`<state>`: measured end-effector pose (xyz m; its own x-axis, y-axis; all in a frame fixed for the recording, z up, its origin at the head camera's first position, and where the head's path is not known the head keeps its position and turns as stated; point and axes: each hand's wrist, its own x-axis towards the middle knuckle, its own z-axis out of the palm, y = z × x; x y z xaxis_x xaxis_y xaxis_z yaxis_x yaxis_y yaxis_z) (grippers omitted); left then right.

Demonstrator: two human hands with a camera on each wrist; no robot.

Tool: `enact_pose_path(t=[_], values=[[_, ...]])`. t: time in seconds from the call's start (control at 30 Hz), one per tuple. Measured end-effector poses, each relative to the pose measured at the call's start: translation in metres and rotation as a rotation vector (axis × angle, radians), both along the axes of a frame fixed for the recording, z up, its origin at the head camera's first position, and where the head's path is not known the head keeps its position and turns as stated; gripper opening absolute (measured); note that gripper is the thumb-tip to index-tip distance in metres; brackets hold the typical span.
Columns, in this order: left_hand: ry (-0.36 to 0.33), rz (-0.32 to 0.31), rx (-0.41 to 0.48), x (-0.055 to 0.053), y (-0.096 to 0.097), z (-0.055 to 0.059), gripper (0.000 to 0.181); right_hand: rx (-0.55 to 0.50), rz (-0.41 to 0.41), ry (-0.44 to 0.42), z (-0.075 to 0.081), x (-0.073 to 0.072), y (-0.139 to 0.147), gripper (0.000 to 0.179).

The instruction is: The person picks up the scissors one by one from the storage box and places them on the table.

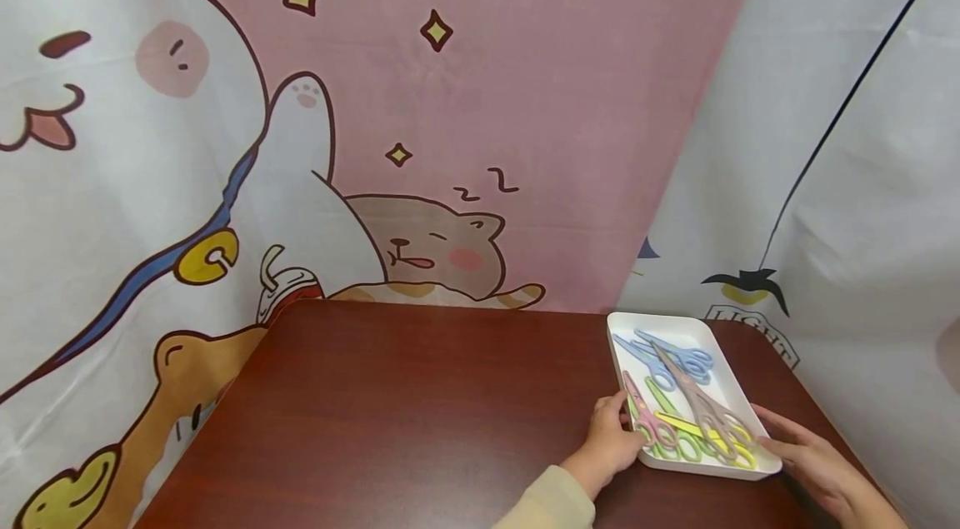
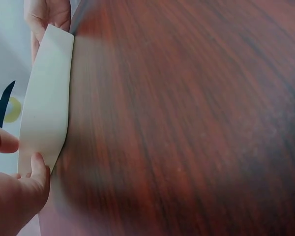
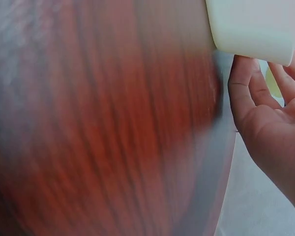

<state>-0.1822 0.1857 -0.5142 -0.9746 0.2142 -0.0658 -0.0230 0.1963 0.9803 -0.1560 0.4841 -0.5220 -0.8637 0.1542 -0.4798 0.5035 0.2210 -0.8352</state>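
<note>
Several scissors (image 1: 699, 402) in a white tray (image 1: 729, 381), left hand (image 1: 611, 441) and right hand (image 1: 812, 459) half-curled around its sides, patterned cloth (image 1: 570, 112) beyond.

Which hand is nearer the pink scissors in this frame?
Left. The left hand holds the left side of the white tray, close beside the pink scissors; the right hand holds its right side, beyond the yellow scissors.

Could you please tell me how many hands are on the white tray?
2: the left hand grips the near part of the white tray along its left side, and the right hand holds it by the near right corner.
</note>
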Motion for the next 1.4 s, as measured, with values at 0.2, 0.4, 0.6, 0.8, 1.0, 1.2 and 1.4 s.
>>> enact_pose_path(t=[0.2,0.4,0.6,0.8,1.0,1.2,1.4], values=[[-0.007,0.007,0.01,-0.002,-0.003,-0.001,0.069,0.007,0.011,-0.004,0.003,-0.001,-0.004,0.079],[0.002,0.016,0.01,-0.003,-0.008,0.0,0.069,0.021,0.023,-0.012,0.004,-0.001,-0.011,0.079],[0.003,0.027,0.012,-0.003,-0.014,0.001,0.065,0.019,0.013,-0.003,0.004,-0.001,-0.017,0.078],[0.01,0.027,0.016,-0.005,-0.018,-0.001,0.065,0.042,0.029,0.014,0.005,-0.002,-0.022,0.075],[0.005,0.027,0.032,-0.005,-0.023,0.001,0.065,0.048,0.035,0.017,0.006,-0.002,-0.027,0.072],[-0.003,0.02,0.049,-0.005,-0.029,-0.001,0.065,0.066,0.054,0.026,0.006,-0.002,-0.034,0.074],[-0.016,0.022,0.071,-0.006,-0.036,-0.001,0.065,0.106,0.058,0.029,0.007,-0.004,-0.045,0.077]])
